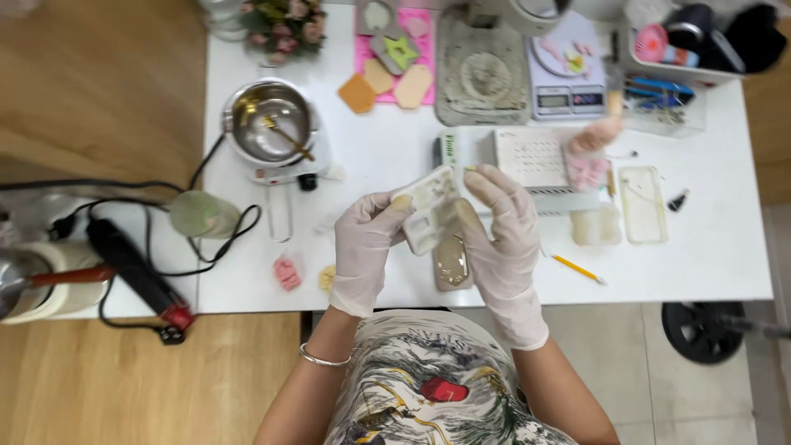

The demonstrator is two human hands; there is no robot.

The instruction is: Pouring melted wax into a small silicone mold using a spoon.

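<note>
Both my hands wear white gloves and hold a pale, off-white rectangular mould above the front edge of the white table. My left hand grips its left side with the thumb on top. On the mould's right side my right hand wraps its fingers. Just under the mould lies a small oblong tray with gold flecks.
A steel melting pot with a spoon stands at the left, its black cables trailing off. A pink mat with shaped pieces, a grey round mould, a digital scale, clear trays and a yellow pencil lie around.
</note>
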